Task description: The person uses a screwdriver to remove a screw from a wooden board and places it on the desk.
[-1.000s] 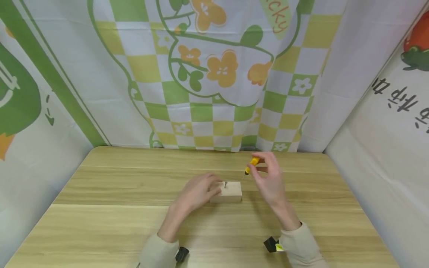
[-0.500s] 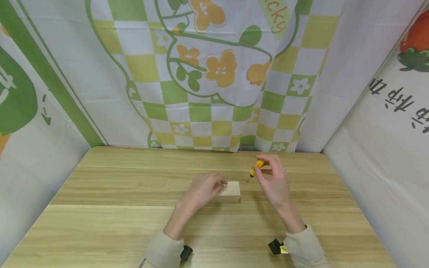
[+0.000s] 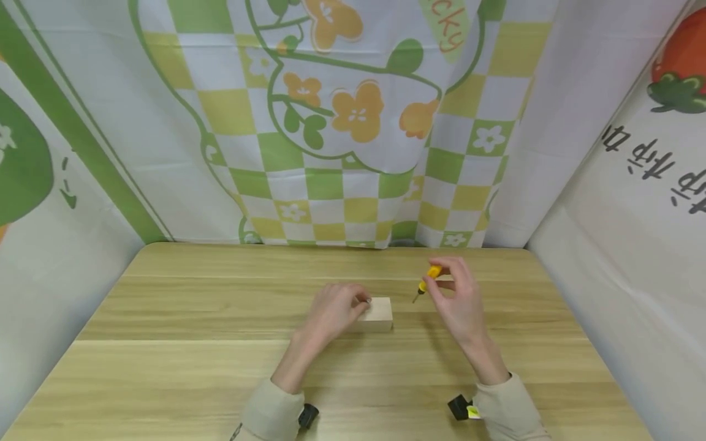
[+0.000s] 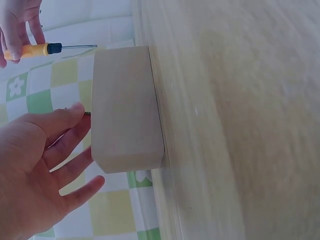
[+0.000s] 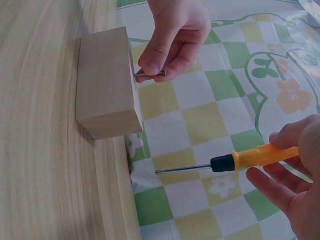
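Observation:
A pale wooden block (image 3: pixel 377 313) lies on the table, and a screw (image 5: pixel 150 74) stands upright out of its top face. Thumb and forefinger of my left hand (image 3: pixel 337 309) pinch that screw; in the left wrist view only a bit of its thread shows between the fingertips and the block (image 4: pixel 125 107). To the right of the block, my right hand (image 3: pixel 460 300) holds a screwdriver (image 5: pixel 255 157) by its yellow handle. The screwdriver's metal shaft slants down, its tip in the air, apart from both block and screw.
The wood-grain table (image 3: pixel 209 367) reaches back to a hanging checked cloth (image 3: pixel 331 184) with flower prints. White printed cloths stand at the left and right sides. A black wrist device (image 3: pixel 459 407) sits by the right sleeve, another (image 3: pixel 307 416) by the left.
My left hand has moved from resting over the block's left part to pinching the screw. The right hand has drawn the screwdriver a little right, away from the block.

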### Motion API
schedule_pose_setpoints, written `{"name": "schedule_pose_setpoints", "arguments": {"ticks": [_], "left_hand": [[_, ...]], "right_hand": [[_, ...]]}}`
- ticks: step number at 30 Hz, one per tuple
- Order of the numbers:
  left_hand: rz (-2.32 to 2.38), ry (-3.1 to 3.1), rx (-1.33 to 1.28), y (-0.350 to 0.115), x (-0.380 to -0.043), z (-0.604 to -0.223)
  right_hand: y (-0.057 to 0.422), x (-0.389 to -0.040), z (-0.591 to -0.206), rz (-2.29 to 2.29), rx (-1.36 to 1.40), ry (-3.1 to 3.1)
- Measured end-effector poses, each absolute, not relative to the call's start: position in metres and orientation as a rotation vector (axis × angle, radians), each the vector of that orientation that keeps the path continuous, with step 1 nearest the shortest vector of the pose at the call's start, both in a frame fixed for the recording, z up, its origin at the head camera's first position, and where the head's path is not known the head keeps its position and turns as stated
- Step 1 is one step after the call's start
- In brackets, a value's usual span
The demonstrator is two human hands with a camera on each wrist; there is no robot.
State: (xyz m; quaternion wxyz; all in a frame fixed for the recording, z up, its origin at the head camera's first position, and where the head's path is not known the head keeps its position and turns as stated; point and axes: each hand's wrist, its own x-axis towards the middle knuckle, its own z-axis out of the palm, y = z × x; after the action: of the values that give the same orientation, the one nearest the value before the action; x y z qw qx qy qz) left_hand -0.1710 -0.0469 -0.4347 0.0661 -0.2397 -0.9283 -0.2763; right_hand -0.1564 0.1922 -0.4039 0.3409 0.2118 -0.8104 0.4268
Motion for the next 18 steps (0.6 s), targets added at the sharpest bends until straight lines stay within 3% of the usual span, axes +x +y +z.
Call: {"name": "schedule_pose_setpoints", "arguments": {"ticks": [18], "left_hand": [[-0.903, -2.708, -0.604, -0.0512, -0.1655, -0.4317]], "right_hand": [[0.2001, -0.1566, -0.4089, 1.055, 0.581, -2.133]]}}
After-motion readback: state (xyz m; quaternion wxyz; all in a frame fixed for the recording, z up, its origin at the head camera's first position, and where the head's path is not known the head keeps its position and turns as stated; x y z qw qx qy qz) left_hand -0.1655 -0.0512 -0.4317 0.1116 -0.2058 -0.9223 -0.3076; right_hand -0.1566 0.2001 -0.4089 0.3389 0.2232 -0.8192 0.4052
